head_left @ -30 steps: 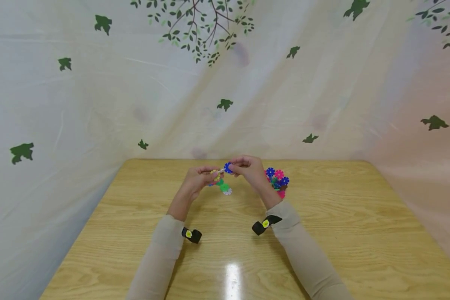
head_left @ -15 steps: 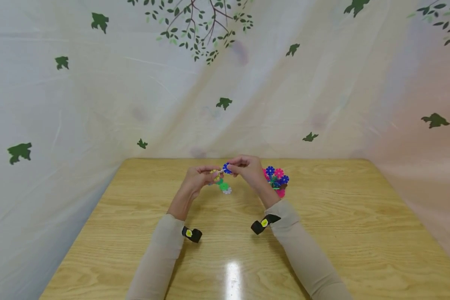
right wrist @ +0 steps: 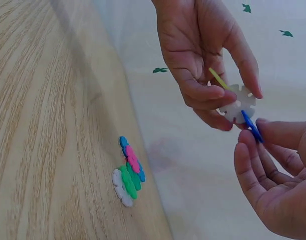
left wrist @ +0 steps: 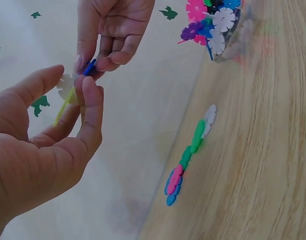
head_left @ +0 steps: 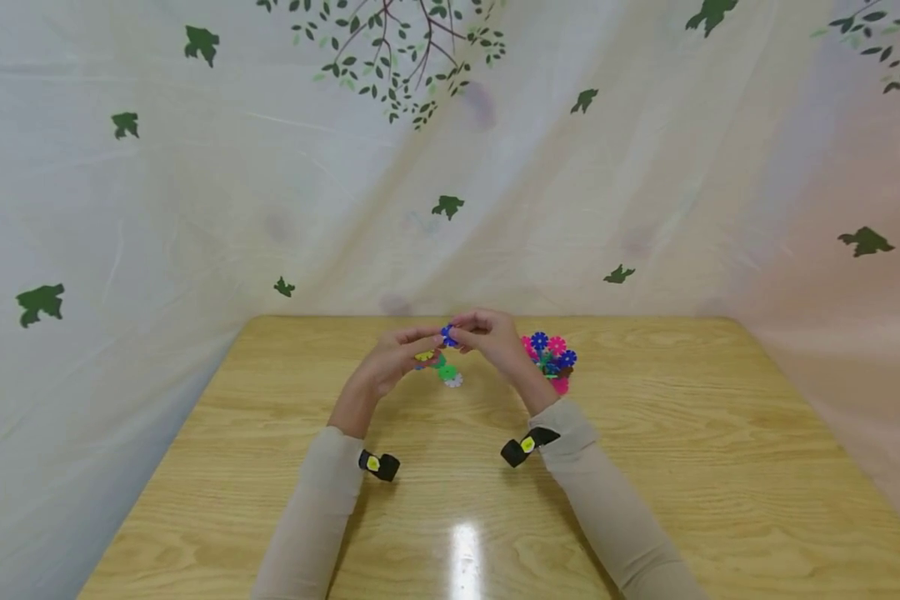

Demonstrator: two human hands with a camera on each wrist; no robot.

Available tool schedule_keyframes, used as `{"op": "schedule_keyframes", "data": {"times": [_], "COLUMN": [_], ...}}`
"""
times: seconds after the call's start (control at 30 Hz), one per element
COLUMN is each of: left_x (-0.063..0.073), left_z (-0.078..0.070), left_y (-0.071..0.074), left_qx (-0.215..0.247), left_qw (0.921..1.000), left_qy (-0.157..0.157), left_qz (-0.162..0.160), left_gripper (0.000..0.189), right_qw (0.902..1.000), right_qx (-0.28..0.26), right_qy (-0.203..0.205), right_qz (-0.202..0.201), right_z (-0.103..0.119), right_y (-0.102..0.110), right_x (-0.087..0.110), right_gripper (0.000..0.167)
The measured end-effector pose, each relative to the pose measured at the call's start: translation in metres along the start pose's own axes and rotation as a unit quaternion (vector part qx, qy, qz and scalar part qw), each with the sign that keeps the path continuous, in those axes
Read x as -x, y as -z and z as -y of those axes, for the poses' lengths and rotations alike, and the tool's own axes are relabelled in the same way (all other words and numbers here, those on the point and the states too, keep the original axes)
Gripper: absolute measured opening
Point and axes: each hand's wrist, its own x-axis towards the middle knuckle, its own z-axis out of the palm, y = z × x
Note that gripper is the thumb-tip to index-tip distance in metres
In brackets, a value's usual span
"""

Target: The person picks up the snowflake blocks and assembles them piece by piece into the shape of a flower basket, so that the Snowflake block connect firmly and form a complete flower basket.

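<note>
Above the far part of the table, my left hand holds a white notched snowflake disc between its curled fingers and thumb. A yellow disc, seen edge-on in the right wrist view, joins the white one. Thumb and fingers of my right hand pinch a blue snowflake disc. The blue disc stands edge-on with its rim right at the white disc's edge; fingers partly hide both in the left wrist view.
A short row of overlapping discs in blue, pink, green and white lies on the wooden table below the hands. A clear container heaped with colourful discs stands to the right. Behind the table hangs a printed curtain.
The white and blue discs have come together, the gap between my hands narrowing. My left hand has turned, its thumb now stretched toward the blue disc, and the yellow disc has tilted flatter.
</note>
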Motion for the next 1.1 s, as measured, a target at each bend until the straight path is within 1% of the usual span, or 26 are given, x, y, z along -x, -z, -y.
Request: {"op": "schedule_keyframes", "data": {"times": [0.1, 0.2, 0.27, 0.33, 0.4, 0.47, 0.57, 0.63, 0.67, 0.77, 0.87, 1.0, 1.1], "left_x": [0.001, 0.002, 0.003, 0.004, 0.004, 0.004, 0.005, 0.005, 0.005, 0.005, 0.003, 0.002, 0.002], "left_z": [-0.001, -0.001, -0.002, -0.003, -0.005, -0.005, -0.006, -0.006, -0.006, -0.005, -0.003, -0.003, -0.004], "left_y": [0.002, 0.006, 0.008, 0.009, 0.009, 0.009, 0.008, 0.007, 0.007, 0.006, 0.007, 0.007, 0.006], "left_qx": [0.015, 0.037, 0.05, 0.063, 0.077, 0.091, 0.095, 0.098, 0.095, 0.096, 0.097, 0.096, 0.097], "left_qw": [0.9998, 0.9987, 0.9979, 0.997, 0.9957, 0.994, 0.992, 0.9904, 0.9902, 0.9889, 0.9882, 0.9874, 0.9865], "left_qy": [0.005, 0.008, 0.006, 0.006, 0.005, 0.004, 0.005, 0.006, 0.006, 0.006, 0.011, 0.016, 0.017], "left_qz": [-0.014, -0.033, -0.04, -0.045, -0.051, -0.061, -0.083, -0.098, -0.103, -0.113, -0.118, -0.125, -0.13], "left_gripper": [0.034, 0.03, 0.027, 0.022, 0.019, 0.016, 0.013, 0.01, 0.01, 0.009, 0.009, 0.01, 0.01], "right_qw": [0.9995, 0.9978, 0.995, 0.9901, 0.9827, 0.9725, 0.9566, 0.9485, 0.9463, 0.9443, 0.944, 0.9435, 0.946], "right_qx": [0.02, 0.046, 0.071, 0.106, 0.15, 0.199, 0.256, 0.279, 0.285, 0.293, 0.298, 0.3, 0.291], "right_qy": [-0.013, -0.037, -0.059, -0.078, -0.092, -0.104, -0.121, -0.13, -0.131, -0.125, -0.119, -0.126, -0.129], "right_qz": [0.019, 0.029, 0.039, 0.047, 0.057, 0.061, 0.069, 0.075, 0.078, 0.082, 0.076, 0.065, 0.061], "right_z": [0.0, -0.003, -0.007, -0.013, -0.02, -0.026, -0.034, -0.037, -0.039, -0.042, -0.043, -0.04, -0.04], "right_y": [0.0, 0.0, -0.001, -0.002, -0.003, -0.005, -0.008, -0.01, -0.011, -0.016, -0.021, -0.025, -0.025], "right_x": [0.0, 0.0, -0.001, -0.002, -0.004, -0.005, -0.006, -0.007, -0.007, -0.008, -0.008, -0.009, -0.01], "right_gripper": [0.029, 0.031, 0.032, 0.032, 0.031, 0.028, 0.024, 0.023, 0.024, 0.026, 0.026, 0.026, 0.025]}}
